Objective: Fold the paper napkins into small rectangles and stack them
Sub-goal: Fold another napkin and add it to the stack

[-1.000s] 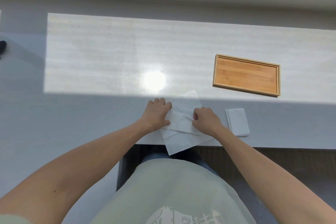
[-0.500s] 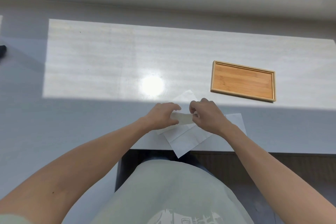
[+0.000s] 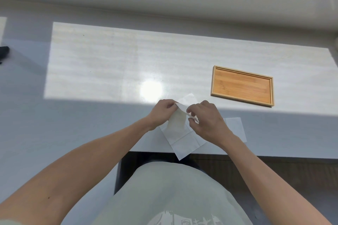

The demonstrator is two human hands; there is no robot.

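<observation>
Both hands are up at the near edge of the surface point(image 3: 109, 64), and the napkin point(image 3: 180, 133) sits between them: thin, white, creased into panels, one flap lifted and see-through in the light. Left hand point(image 3: 161, 113) pinches the raised corner, fingers clamped on it; right hand point(image 3: 206, 120) pinches the opposite edge. The napkin's near corner hangs over the surface edge. A folded white napkin point(image 3: 236, 128) lies just right of it, partly behind the right wrist. Wooden tray point(image 3: 242, 85) sits farther back.
</observation>
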